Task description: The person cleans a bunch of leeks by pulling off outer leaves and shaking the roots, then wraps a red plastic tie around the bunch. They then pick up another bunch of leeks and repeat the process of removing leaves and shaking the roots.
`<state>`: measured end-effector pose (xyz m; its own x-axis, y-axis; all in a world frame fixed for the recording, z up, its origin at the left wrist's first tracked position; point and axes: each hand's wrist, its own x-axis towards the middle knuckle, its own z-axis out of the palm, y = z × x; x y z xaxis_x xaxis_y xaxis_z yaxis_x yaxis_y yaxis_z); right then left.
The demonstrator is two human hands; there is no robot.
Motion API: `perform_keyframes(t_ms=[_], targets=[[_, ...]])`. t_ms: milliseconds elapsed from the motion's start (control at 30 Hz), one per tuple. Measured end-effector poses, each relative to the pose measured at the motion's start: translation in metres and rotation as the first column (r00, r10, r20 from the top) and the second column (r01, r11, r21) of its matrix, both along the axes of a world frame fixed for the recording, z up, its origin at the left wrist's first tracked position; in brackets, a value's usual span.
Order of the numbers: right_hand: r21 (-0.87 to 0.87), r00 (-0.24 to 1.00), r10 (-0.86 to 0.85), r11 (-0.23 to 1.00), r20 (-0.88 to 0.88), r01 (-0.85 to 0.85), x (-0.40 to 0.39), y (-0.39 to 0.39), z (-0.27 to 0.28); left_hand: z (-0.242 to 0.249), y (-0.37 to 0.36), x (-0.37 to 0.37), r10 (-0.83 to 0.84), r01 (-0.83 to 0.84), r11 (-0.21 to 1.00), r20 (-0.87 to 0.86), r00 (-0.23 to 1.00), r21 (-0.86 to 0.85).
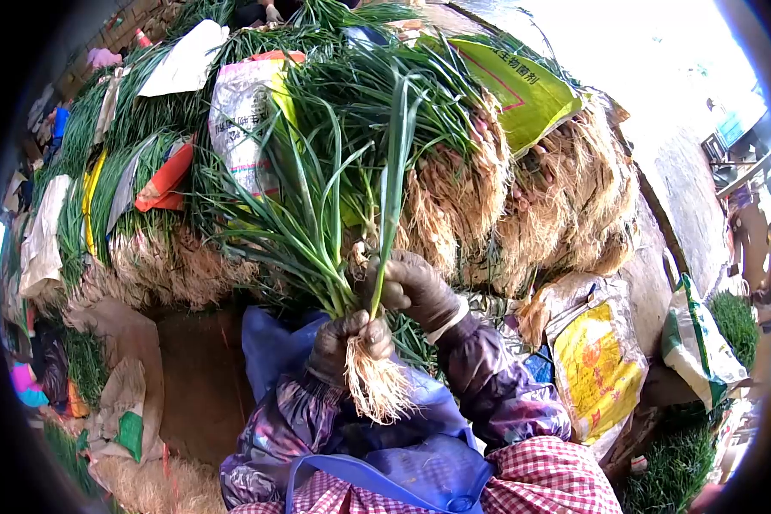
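Observation:
My left hand [338,347], in a dark glove, is closed around the lower stems of a small bunch of green onions [313,227]. Their pale, stringy roots [375,385] hang below the fist, and the long leaves fan upward. Just above and to the right, my right hand [417,293], also gloved, pinches a single green onion stalk [391,201] whose lower end meets the bunch at my left fist. Behind both hands lies a large heap of green onions [454,206] with tan roots facing me.
Printed sacks lie over the heap, among them a white one [242,128] and a yellow-green one [522,94]. A yellow and white bag [600,368] is at my right. More rooted bundles [176,265] are stacked on the left. Another person's gloved hand [272,13] shows at the top.

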<state>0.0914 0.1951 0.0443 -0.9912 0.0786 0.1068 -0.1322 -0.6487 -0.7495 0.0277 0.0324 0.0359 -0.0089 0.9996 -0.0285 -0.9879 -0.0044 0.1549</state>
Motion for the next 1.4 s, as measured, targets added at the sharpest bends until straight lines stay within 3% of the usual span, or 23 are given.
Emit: perform_keyframes(t_ms=[67,100,167,200,267,333,400,467,567,667,733,767,800,833,900,933,1000,1067,1133,1167,1200,1300,1400], targets=[[0.147,0.838,-0.384,0.923,0.388,0.355,0.000,-0.016,0.021,0.015,0.002,0.004,0.131,-0.136,0.980,-0.041,0.991,-0.146],[0.337,0.798,-0.526,0.839,0.294,0.428,-0.004,-0.010,0.001,0.010,0.003,-0.001,0.150,-0.148,0.988,-0.064,0.987,0.044],[0.948,0.719,-0.688,0.283,0.096,0.144,-0.004,0.021,-0.029,0.018,-0.002,-0.006,0.269,-0.223,0.944,-0.172,0.948,0.245],[0.943,0.767,-0.641,-0.231,0.038,-0.240,0.006,0.044,-0.017,0.024,-0.004,-0.010,0.318,-0.246,0.918,-0.207,0.925,0.310],[0.854,0.784,-0.620,-0.386,0.041,-0.350,0.008,0.087,0.006,0.042,-0.003,-0.012,0.451,-0.398,0.891,-0.325,0.831,0.219],[0.948,0.422,-0.881,-0.291,-0.213,-0.128,-0.002,0.109,0.069,0.035,0.004,-0.023,0.428,-0.366,0.898,-0.300,0.853,0.242],[0.639,0.258,-0.624,-0.768,-0.737,-0.034,-0.014,0.182,0.040,0.027,0.020,-0.027,0.451,-0.406,0.892,-0.322,0.832,0.200],[0.815,0.406,-0.820,-0.524,-0.403,-0.248,-0.020,0.184,0.046,0.046,0.023,-0.027,0.391,-0.443,0.895,-0.387,0.835,-0.050],[0.680,0.489,-0.517,-0.691,-0.702,0.245,-0.010,0.100,0.052,0.028,0.039,-0.035,0.372,-0.430,0.900,-0.387,0.844,-0.073],[0.845,0.834,-0.416,-0.524,-0.362,0.106,0.010,0.022,0.037,-0.018,0.056,-0.046,0.292,-0.378,0.893,-0.325,0.899,-0.244],[0.934,0.854,-0.400,-0.268,-0.332,0.237,0.021,0.011,0.019,-0.011,0.062,-0.034,0.303,-0.492,0.772,-0.448,0.841,-0.402],[0.885,0.844,-0.426,0.176,-0.327,0.432,0.021,0.024,0.004,-0.014,0.056,-0.031,0.362,-0.509,0.783,-0.404,0.840,-0.357],[0.615,0.800,-0.562,0.712,0.210,0.338,0.029,0.025,0.016,-0.017,0.050,-0.029,0.418,-0.528,0.791,-0.355,0.836,-0.311],[0.546,0.823,-0.518,0.770,0.234,0.330,0.017,0.029,0.028,-0.020,0.045,-0.031,0.299,-0.385,0.831,-0.261,0.918,-0.402],[0.323,0.901,-0.319,0.920,0.294,0.220,0.002,0.032,0.023,-0.032,0.041,-0.019,0.369,-0.424,0.871,-0.237,0.899,-0.250],[0.108,0.912,-0.230,0.973,0.339,0.205,-0.005,0.024,0.022,-0.033,0.040,-0.018,0.380,-0.425,0.888,-0.241,0.893,-0.174],[0.205,0.853,-0.354,0.933,0.383,0.295,-0.015,0.022,-0.011,-0.027,0.033,-0.015,0.398,-0.432,0.899,-0.281,0.874,-0.070],[0.675,0.623,-0.770,0.531,0.134,0.511,-0.021,0.005,-0.037,-0.019,0.023,-0.021,0.377,-0.430,0.872,-0.237,0.895,-0.235],[0.967,0.493,-0.869,0.156,0.037,0.203,-0.006,0.025,-0.072,-0.019,0.013,-0.028,0.390,-0.405,0.908,-0.146,0.909,-0.101],[0.791,0.539,-0.741,0.577,0.402,0.203,0.000,0.042,-0.098,-0.015,0.009,-0.029,0.381,-0.388,0.921,-0.133,0.915,-0.031],[0.501,0.643,-0.504,0.840,0.577,0.209,0.012,0.034,-0.056,-0.017,0.006,-0.028,0.383,-0.398,0.914,-0.154,0.911,-0.080],[0.212,0.901,-0.207,0.968,0.381,0.133,0.012,0.019,-0.008,-0.026,0.008,-0.024,0.359,-0.389,0.901,-0.174,0.917,-0.194],[0.121,0.919,-0.183,0.981,0.351,0.149,-0.017,0.009,-0.034,-0.019,0.013,-0.009,0.384,-0.432,0.882,-0.243,0.891,-0.190]])
